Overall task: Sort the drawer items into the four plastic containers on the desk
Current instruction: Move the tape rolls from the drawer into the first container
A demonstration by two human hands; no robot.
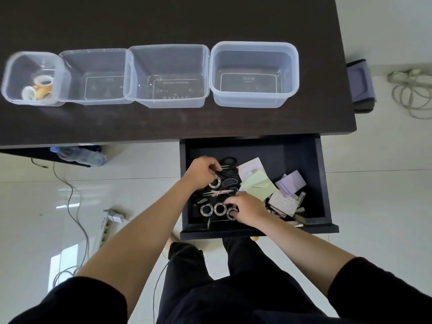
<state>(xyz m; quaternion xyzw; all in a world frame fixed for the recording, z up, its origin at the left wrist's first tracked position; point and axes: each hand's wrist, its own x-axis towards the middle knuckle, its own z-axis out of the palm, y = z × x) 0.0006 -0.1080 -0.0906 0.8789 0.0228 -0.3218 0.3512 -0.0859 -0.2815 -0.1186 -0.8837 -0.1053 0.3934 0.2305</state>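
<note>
Four clear plastic containers stand in a row on the dark desk (163, 17). The leftmost container (14, 73) holds tape rolls (39, 88); the second (93, 57), third (168, 52) and fourth (254, 49) hold nothing. Below the desk edge an open black drawer (322, 183) holds tape rolls, black-handled scissors (230, 170), small metal scissors (218, 192), and green (257, 185) and purple sticky notes (292, 182). My left hand (202, 171) pinches a tape roll (215, 182) in the drawer. My right hand (247, 208) grips another tape roll (231, 213). Two rolls (213, 209) lie beside it.
A power strip (105, 226) and cables lie on the white tiled floor at the left. A water bottle (79, 155) lies under the desk. A purple-lidded bin (361, 85) and a coiled cable (411, 94) are right of the desk. My legs are below the drawer.
</note>
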